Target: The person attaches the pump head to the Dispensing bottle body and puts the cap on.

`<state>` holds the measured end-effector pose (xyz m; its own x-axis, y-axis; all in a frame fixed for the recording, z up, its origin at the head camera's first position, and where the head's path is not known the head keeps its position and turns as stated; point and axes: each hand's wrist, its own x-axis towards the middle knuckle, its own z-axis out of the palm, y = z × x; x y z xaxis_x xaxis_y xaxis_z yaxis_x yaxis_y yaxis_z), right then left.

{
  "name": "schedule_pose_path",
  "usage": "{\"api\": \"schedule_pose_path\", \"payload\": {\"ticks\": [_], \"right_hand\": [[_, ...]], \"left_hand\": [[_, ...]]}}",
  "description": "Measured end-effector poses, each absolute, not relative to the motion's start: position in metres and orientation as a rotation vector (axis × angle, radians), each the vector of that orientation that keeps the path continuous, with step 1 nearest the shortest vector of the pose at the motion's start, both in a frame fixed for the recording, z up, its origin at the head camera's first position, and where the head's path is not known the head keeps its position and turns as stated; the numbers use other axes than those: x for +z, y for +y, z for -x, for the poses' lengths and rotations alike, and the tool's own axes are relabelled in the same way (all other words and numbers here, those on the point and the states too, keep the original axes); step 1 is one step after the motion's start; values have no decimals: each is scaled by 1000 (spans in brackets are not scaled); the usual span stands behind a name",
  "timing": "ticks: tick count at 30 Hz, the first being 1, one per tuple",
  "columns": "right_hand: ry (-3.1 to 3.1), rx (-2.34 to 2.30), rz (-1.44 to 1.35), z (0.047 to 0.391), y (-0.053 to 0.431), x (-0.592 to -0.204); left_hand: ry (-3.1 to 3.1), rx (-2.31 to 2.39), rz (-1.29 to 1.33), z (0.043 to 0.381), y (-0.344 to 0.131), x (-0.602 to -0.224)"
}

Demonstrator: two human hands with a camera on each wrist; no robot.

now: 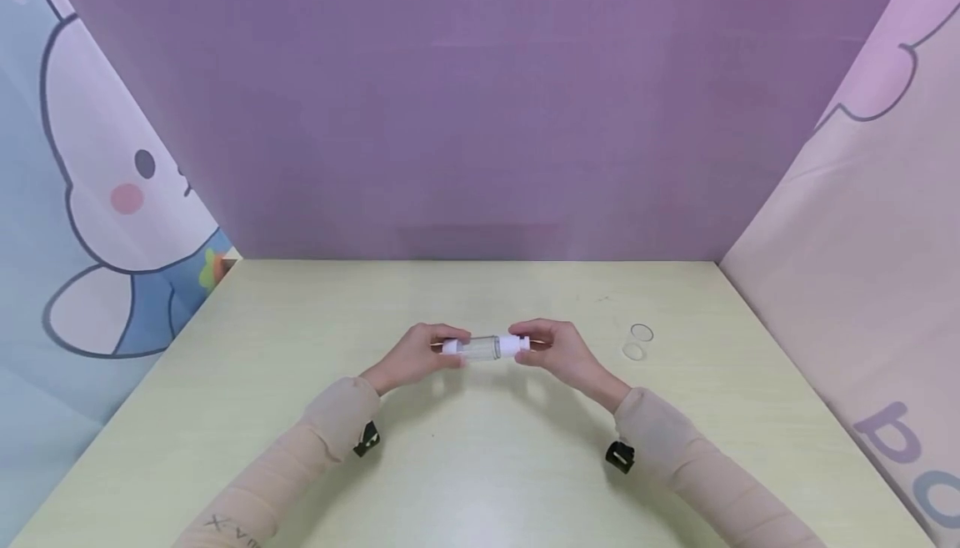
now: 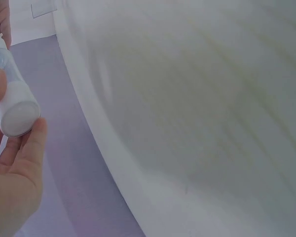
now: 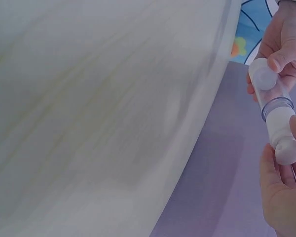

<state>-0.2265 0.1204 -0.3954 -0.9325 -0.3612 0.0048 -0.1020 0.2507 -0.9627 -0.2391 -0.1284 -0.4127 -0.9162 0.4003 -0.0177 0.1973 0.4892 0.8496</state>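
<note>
A small clear pump bottle [image 1: 480, 349] with a white base and a white pump top is held sideways above the table. My left hand [image 1: 414, 356] grips its base end between thumb and fingers. At the other end, my right hand [image 1: 564, 354] pinches the white pump top [image 3: 281, 129]. The round white bottom [image 2: 20, 118] faces the left wrist camera. Through the clear wall, a white disc [image 3: 264, 78] shows inside near the base. On the table right of my right hand lies a clear cylindrical cap [image 1: 634, 351].
The pale wood-grain table [image 1: 480, 481] ends at a purple back panel [image 1: 480, 114]. Cartoon-printed cloth [image 1: 112, 239] hangs on the left, and a pale printed cloth [image 1: 862, 281] on the right. Black straps [image 1: 620, 455] hang beneath both wrists.
</note>
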Motion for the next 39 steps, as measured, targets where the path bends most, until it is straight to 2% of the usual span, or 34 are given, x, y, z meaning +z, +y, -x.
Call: {"api": "schedule_pose_path", "payload": {"ticks": [39], "right_hand": [[2374,-1684,434,228,117,-395]], "left_hand": [[2511,1405,-544,239,-131,-412]]}}
